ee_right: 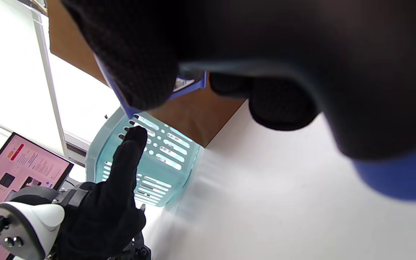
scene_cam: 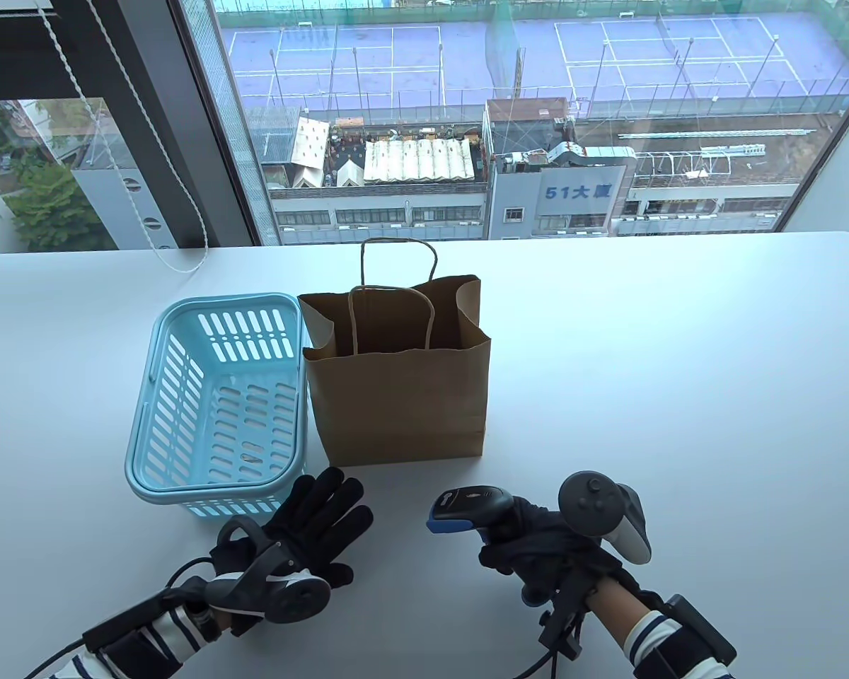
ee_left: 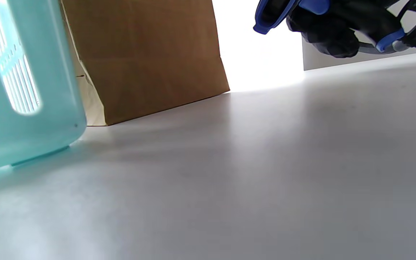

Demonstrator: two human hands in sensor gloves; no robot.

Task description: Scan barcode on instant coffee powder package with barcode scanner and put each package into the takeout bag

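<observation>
Scanner (scene_cam: pixel 467 511) clenched in right hand (scene_cam: pixel 538 544), left hand (scene_cam: pixel 304 530) flat with fingers released, basket (scene_cam: pixel 219 396) looks empty, so parking it likely comes next.

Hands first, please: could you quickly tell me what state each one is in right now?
Left hand: open, fingers straight, flat on the white table, holding nothing.
Right hand: closed around the black and blue handheld barcode scanner.

Brown takeout bag (scene_cam: pixel 403 396) upright; scanner (scene_cam: pixel 470 508) raised.
</observation>
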